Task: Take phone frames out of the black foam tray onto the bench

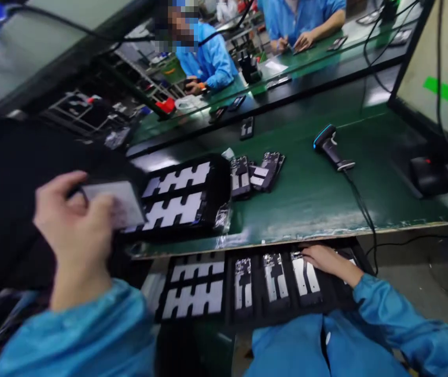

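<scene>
Altogether we count two black trays in view: one on the green bench [310,199] at the left, the upper tray [186,196], with two pale cut-out inserts, and a longer lower tray [255,288] on the near shelf under the bench edge, holding two pale inserts at its left and three narrow parts to the right. Our left hand [76,220] is raised at the near left, fingers closed on a pale flat card [119,204] just beside the upper tray's left end. Our right hand [326,259] lies on the right end of the lower tray, fingers loose and touching a narrow part [305,275]; whether it grips anything we cannot tell. A few dark parts [257,173] lie right of the upper tray, count unclear from blur. One scanner [330,148] rests farther right. Two co-workers sit across, cut off at the top.
</scene>
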Demonstrator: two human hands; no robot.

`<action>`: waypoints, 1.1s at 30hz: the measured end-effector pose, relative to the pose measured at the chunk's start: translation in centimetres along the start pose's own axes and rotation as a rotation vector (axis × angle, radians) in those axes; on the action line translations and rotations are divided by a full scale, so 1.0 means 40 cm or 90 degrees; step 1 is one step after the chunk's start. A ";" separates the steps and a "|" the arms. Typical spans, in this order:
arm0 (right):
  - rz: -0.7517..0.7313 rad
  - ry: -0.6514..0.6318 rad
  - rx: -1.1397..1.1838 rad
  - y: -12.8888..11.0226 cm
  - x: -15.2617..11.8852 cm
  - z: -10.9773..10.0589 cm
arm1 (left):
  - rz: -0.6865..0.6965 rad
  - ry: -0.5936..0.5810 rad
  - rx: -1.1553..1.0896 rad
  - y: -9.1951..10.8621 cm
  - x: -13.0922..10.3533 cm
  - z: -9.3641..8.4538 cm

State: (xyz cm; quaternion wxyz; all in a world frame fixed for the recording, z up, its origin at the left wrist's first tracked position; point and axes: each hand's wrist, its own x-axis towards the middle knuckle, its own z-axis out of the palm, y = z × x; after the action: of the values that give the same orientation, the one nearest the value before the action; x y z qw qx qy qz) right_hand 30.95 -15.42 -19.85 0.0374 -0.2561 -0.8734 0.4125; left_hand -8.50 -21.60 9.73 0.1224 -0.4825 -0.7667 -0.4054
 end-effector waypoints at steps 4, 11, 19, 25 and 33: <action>-0.023 -0.029 0.022 0.004 0.014 -0.020 | -0.312 -0.286 -0.219 0.099 -0.475 0.100; -0.083 -0.108 0.034 -0.002 0.043 -0.045 | -0.397 -0.567 -0.496 0.103 -0.866 0.433; -0.056 -0.118 0.051 0.007 0.068 -0.043 | -0.109 -0.643 -0.354 0.058 -0.793 0.410; -0.026 -0.155 0.049 0.016 0.061 -0.052 | 0.101 -0.666 -0.207 0.075 -0.775 0.421; -0.032 -0.103 0.027 -0.016 0.022 -0.061 | -0.032 -0.685 -0.218 0.108 -0.858 0.335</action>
State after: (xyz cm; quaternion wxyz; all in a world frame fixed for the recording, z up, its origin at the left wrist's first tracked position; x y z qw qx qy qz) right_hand 30.60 -13.61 -17.90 -0.0176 -0.1991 -0.8709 0.4489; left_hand 15.15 -32.80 -16.54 -0.3758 -0.6157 -0.6555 -0.2235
